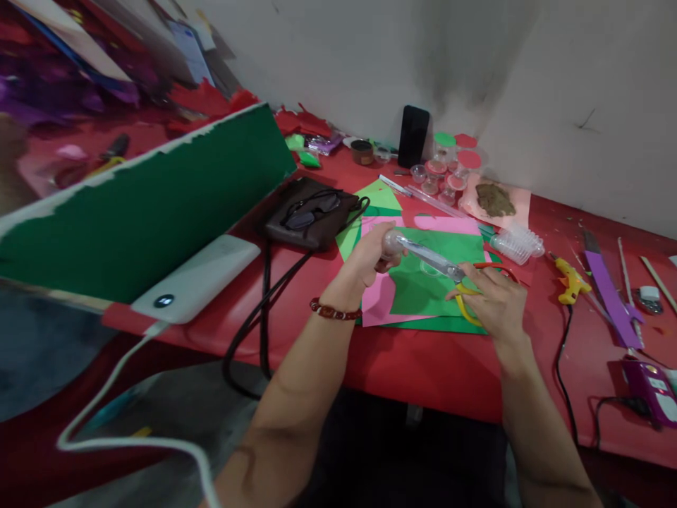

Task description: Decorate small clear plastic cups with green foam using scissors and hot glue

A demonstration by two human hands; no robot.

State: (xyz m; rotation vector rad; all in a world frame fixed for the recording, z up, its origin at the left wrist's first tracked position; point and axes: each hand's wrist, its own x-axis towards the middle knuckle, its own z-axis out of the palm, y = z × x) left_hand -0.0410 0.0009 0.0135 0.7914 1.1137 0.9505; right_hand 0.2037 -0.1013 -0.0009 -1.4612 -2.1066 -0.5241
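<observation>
My left hand (373, 255) is closed round a small clear plastic cup (392, 243), held just above the paper. My right hand (491, 302) grips yellow-handled scissors (438, 264) by the handles, and the blades point left and reach the cup. Under both hands lie green paper (423, 293) and pink paper (378, 300) sheets on the red table (423, 367). A red bead bracelet (334, 310) circles my left wrist.
A brown bag with glasses (309, 212) and a white power bank (198, 279) sit left, beside a big green sheet (142, 204). Small cups (449, 173), a black phone (412, 135), a clear brush (517, 243), a yellow glue gun (570, 280) and purple strips (611, 289) lie behind and right.
</observation>
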